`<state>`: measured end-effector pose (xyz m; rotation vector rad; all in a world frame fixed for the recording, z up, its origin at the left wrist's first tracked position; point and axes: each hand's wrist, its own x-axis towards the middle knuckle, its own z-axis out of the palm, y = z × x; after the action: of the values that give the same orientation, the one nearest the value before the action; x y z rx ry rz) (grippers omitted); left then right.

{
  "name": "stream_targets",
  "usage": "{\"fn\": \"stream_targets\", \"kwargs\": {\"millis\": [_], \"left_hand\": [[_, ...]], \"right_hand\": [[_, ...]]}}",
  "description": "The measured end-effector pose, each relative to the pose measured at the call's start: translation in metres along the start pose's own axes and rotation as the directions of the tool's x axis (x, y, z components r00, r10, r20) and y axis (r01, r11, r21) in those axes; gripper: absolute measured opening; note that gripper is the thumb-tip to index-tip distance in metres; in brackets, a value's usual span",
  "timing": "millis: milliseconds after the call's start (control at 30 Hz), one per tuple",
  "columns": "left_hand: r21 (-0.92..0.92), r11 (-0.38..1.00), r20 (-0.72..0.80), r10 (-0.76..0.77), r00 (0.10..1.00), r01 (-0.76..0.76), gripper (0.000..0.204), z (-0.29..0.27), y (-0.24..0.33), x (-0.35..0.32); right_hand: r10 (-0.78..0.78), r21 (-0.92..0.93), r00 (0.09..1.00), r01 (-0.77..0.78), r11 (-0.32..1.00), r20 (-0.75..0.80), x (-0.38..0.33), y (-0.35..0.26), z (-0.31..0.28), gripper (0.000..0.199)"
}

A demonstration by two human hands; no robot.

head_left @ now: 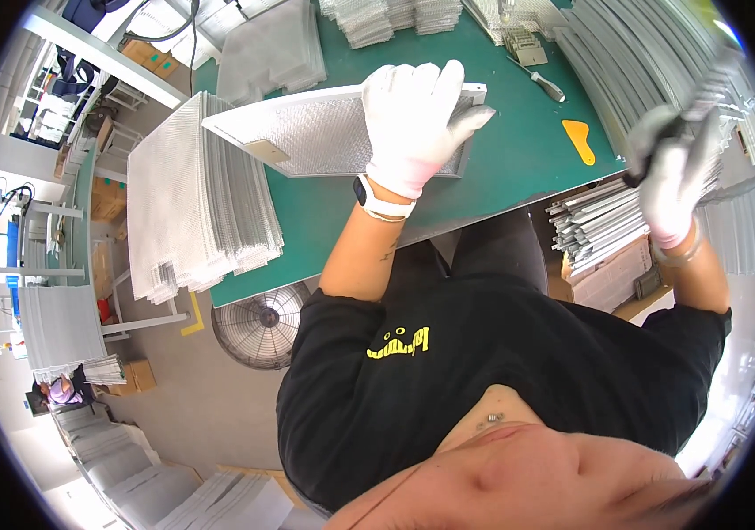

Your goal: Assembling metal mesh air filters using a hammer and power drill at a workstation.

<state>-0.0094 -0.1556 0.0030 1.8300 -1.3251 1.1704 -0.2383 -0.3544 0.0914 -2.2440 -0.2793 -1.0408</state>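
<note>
My left hand [414, 124], in a white glove, is closed over the upper edge of a framed metal mesh panel [320, 137]. The panel stands tilted on the green tabletop [519, 146], its silvery mesh side showing and a small beige plate near its left end. My right hand [671, 190], also gloved, is raised off to the right, past the table edge. It grips a black-handled tool [671, 131] with a long grey part, smeared by motion, so its exact kind does not show. A yellow scraper [579, 141] and a screwdriver [548, 86] lie between my hands.
A tall stack of mesh sheets [196, 199] stands at the table's left edge, with more mesh sheets [271, 49] behind. Long grey strips [633, 66] fill the right side. Metal profiles [596, 225] lie in a box below. A floor fan [258, 327] stands under the left edge.
</note>
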Motion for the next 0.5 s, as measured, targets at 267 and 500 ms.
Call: {"fn": "stream_targets", "kwargs": {"millis": [267, 500], "left_hand": [[0.008, 1.0, -0.01, 0.011, 1.0, -0.011, 0.057, 0.003, -0.003, -0.001], [-0.033, 0.999, -0.185, -0.049, 0.982, 0.043, 0.043, 0.005, 0.015, 0.002]], "right_hand": [[0.208, -0.127, 0.957, -0.185, 0.975, 0.202, 0.02, -0.014, -0.005, 0.051], [0.462, -0.251, 0.809, -0.393, 0.885, 0.363, -0.052, 0.044, 0.027, 0.049]]}}
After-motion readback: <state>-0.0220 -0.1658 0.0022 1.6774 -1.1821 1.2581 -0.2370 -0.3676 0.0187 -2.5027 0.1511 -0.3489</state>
